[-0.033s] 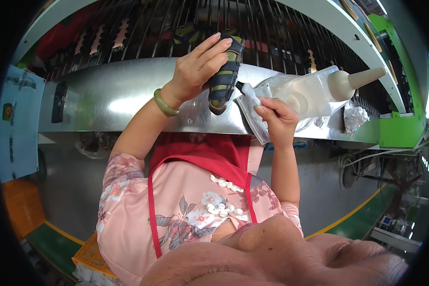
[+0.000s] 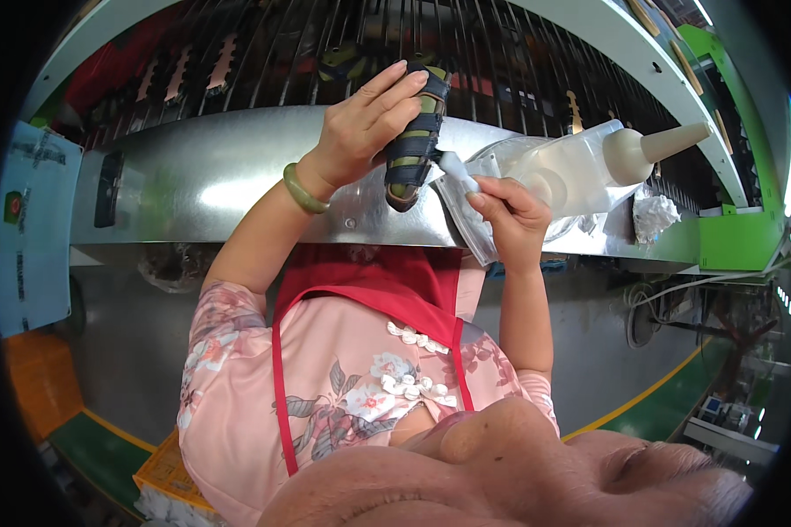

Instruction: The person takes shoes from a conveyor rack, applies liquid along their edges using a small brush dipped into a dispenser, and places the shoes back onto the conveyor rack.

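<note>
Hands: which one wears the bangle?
The left hand, which holds the dark-strapped shoe: a green bangle circles its wrist. The right hand, pinching a pale-handled tool, has a bare wrist.

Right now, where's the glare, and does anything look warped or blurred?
Head view, left of the strapped shoe: strong glare whitens the metal ledge; head view, upper right: the white beam bows with the fisheye; head view, centre: the small tool in the right hand shows too little to judge blur.
</note>
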A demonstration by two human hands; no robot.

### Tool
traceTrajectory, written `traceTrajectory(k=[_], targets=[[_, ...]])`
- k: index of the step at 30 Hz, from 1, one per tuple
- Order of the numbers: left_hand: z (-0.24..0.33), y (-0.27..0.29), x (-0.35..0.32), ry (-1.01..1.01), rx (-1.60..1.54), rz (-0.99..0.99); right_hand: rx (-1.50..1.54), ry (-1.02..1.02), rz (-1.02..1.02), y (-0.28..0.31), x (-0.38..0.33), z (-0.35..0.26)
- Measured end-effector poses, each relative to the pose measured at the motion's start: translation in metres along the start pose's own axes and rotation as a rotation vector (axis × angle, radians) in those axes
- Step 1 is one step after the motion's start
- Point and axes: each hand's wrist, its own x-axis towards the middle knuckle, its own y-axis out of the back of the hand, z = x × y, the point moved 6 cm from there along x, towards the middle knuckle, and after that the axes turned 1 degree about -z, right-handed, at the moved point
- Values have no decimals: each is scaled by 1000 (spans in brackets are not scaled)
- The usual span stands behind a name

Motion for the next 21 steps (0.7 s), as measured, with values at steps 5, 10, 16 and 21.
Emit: traceTrajectory(k=[5,10,16,21], targets=[[-1,-1,-3,56,-18,-47,-114,93,-24,-2,1,2],[-7,-1,-10,97,5,-51,21,-94,50,9,-10,26],[-4,-1,-12,103,12,-157,-102,159,-55,-6,1,-17],[-5,-5,-21,187,-80,-194,-152,200,-36,-10,0,-4]])
